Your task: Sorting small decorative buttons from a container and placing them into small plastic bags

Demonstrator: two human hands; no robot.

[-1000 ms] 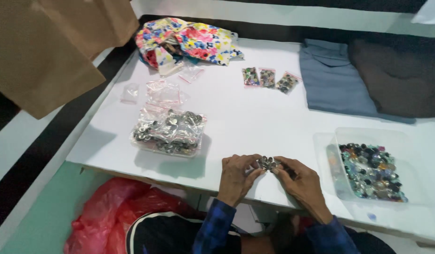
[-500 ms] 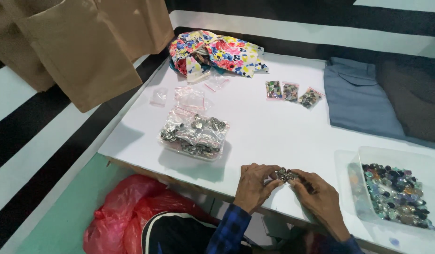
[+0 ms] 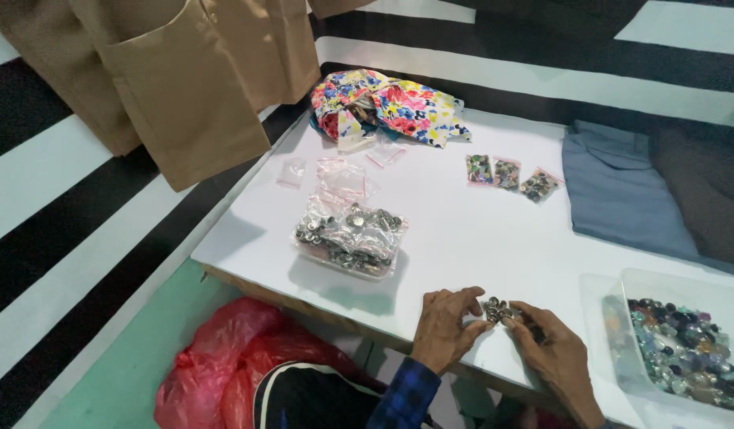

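My left hand (image 3: 449,327) and my right hand (image 3: 552,353) meet at the near edge of the white table (image 3: 462,230), both pinching a small cluster of metal buttons (image 3: 496,310) between their fingertips. A clear bag of silvery metal buttons (image 3: 351,238) lies to the left of my hands. At the right stands a clear plastic box (image 3: 677,349) full of dark and coloured stones or buttons.
Three small filled packets (image 3: 508,175) lie mid-table, several empty little zip bags (image 3: 335,173) at the back left. A floral cloth (image 3: 387,103), folded grey-blue cloth (image 3: 621,191), a hanging tan garment (image 3: 176,87) and a red plastic bag (image 3: 240,357) on the floor surround the table.
The view has shifted left, so the table and my hands sit further right in the picture. My hands stay together on the small buttons at the table's near edge.
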